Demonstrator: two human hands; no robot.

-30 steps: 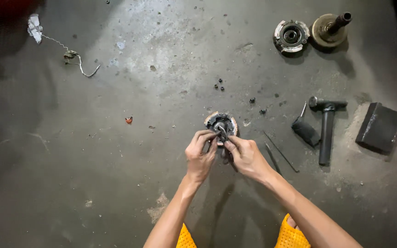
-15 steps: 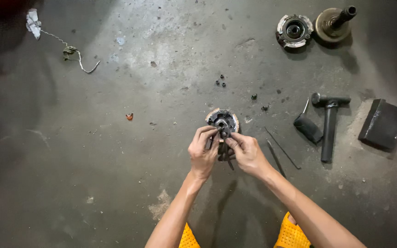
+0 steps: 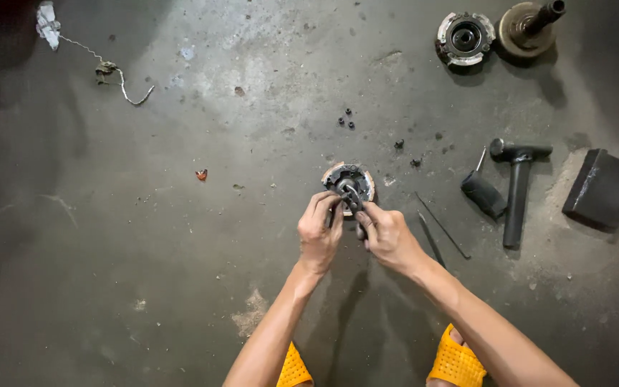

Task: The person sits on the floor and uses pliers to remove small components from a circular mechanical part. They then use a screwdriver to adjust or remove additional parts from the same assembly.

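1. A round metal hub (image 3: 349, 183) is seen on the grey concrete floor (image 3: 180, 236), near the middle of the view.
2. The left hand (image 3: 319, 231) is held at the hub's near edge, its fingers curled and closed on a small dark tool (image 3: 349, 195) that reaches into the hub's centre.
3. The right hand (image 3: 388, 236) is pressed close beside the left, its fingertips pinched on the same tool just below the hub.
4. The two hands are brought together, touching or nearly so; the exact grip is hidden by the fingers.
5. Two thin rods (image 3: 438, 233) are laid on the floor just right of the right hand.
6. A hammer (image 3: 517, 190) and a dark cylinder (image 3: 483, 195) are found further right, with a dark block (image 3: 602, 188) beyond them.
7. A second hub (image 3: 465, 36) and a shaft on a round flange (image 3: 528, 27) are set at the top right, well apart from the hands.
8. Small dark nuts (image 3: 345, 118) are scattered above the hub.
9. A wire (image 3: 120, 82) lies at the top left.
10. Yellow sandals (image 3: 456, 362) are seen at the bottom edge.
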